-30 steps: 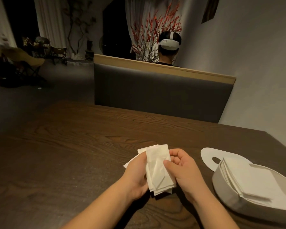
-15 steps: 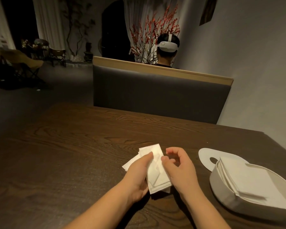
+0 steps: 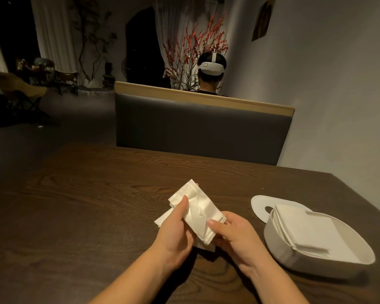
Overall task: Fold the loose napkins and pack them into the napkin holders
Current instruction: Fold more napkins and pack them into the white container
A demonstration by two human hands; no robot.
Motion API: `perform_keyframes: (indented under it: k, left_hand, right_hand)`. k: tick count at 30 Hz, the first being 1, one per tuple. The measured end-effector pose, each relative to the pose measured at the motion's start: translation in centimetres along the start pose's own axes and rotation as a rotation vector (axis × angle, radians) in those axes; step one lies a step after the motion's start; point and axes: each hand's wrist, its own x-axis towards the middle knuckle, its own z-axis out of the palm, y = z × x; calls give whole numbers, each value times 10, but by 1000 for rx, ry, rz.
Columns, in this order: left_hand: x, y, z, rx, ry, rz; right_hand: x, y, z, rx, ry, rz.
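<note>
Head view, one entry: folded napkins (image 3: 196, 212), a small white stack, lower centre of the frame, held just above the dark wooden table (image 3: 86, 194). Left hand (image 3: 173, 231): thumb laid along the stack's left edge, fingers beneath, gripping. Right hand (image 3: 233, 235): thumb pinching the lower right corner, fingers curled under. Change noted: half a second ago the stack stood nearly upright in the frame with the right hand loose beside it; now it is tilted, top toward the upper left, and the right hand has closed on it. How many napkins it holds cannot be counted in the dim light. Napkin holder (image 3: 316, 257), lower right, open, already part-filled with napkins, its lid (image 3: 259, 205) lying flat behind. Judgement: stack squared, probably ready for packing.
</note>
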Motion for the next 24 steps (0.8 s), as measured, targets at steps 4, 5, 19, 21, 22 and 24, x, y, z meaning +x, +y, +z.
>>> perform_keyframes:
  k: [4, 5, 19, 21, 22, 24]
  left_hand:
    - [-5, -5, -3, 309, -39, 49]
    - [-4, -4, -6, 407, -30, 85]
    - [-14, -44, -5, 983, -165, 371]
    - [-15, -49, -1, 1047, -173, 366]
    - [-16, -50, 1, 1068, -183, 378]
    - [-19, -51, 7, 1079, -209, 392]
  right_hand:
    - [-8, 5, -10, 86, 177, -106]
    - [-9, 5, -15, 26, 212, -125]
    - [-38, 36, -52, -355, 296, -340]
    - [-37, 40, -53, -399, 288, -296]
    - [-35, 41, -53, -418, 286, -297]
    - [-35, 40, -52, -422, 274, -293]
